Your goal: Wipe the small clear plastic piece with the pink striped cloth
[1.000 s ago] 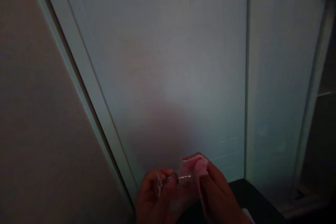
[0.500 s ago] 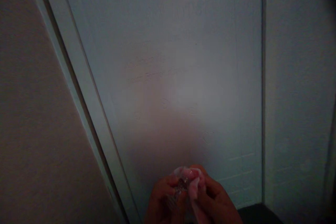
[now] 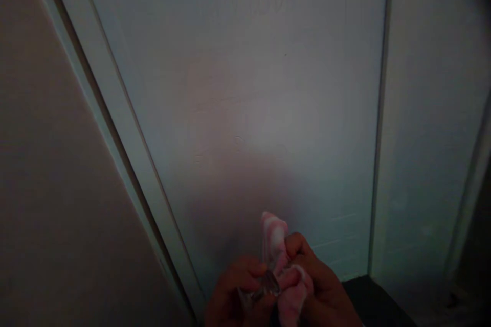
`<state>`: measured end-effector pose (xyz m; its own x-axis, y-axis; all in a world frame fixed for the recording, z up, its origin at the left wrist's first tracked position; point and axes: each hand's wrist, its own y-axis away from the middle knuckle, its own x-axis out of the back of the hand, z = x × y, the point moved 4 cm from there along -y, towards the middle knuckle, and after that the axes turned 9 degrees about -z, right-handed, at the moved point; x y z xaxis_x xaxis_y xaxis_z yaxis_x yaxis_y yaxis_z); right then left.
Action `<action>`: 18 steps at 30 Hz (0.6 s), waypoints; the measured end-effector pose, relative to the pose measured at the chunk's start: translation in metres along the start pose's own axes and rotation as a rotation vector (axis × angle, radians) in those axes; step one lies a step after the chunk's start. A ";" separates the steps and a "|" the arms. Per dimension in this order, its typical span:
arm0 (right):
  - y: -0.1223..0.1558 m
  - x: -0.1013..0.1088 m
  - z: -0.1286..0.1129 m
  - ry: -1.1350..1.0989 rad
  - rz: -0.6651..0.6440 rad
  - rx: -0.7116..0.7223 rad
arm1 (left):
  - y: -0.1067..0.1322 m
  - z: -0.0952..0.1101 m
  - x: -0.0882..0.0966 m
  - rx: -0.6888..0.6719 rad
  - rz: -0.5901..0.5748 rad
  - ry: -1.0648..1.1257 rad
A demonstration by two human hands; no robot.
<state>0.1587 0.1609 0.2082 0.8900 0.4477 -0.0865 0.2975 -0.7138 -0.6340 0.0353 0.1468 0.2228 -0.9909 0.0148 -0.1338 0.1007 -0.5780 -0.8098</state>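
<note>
Both hands are close together at the bottom of the head view. My left hand is closed round a small clear, shiny glass-like object; its exact kind is hard to make out in the dim light. In my right hand is a pink and white striped cloth, bunched up against the clear object. One end of the cloth sticks up above the fingers, and another fold hangs below them. Fingers cover much of both things.
Ahead stands a pale door-like panel with faint scratched writing and marks. A brownish wall is on the left, beyond a light frame. Another pale panel is on the right. A dark surface lies at lower right.
The cloth has shifted in my right hand, and one end now stands up above the fingers. The clear object has turned in my left hand. The view has tilted slightly.
</note>
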 end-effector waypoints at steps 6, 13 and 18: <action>0.006 -0.012 -0.003 -0.056 0.026 0.038 | 0.009 0.008 0.000 0.077 0.064 0.109; 0.026 -0.019 -0.001 -0.018 0.106 0.104 | 0.028 0.003 0.005 0.210 0.026 0.145; 0.028 -0.020 -0.017 0.260 -0.049 0.112 | 0.029 0.006 0.004 0.330 0.071 0.260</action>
<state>0.1549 0.1227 0.2055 0.9386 0.3166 0.1369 0.3149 -0.6245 -0.7147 0.0336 0.1250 0.2020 -0.9229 0.1462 -0.3563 0.0921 -0.8146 -0.5727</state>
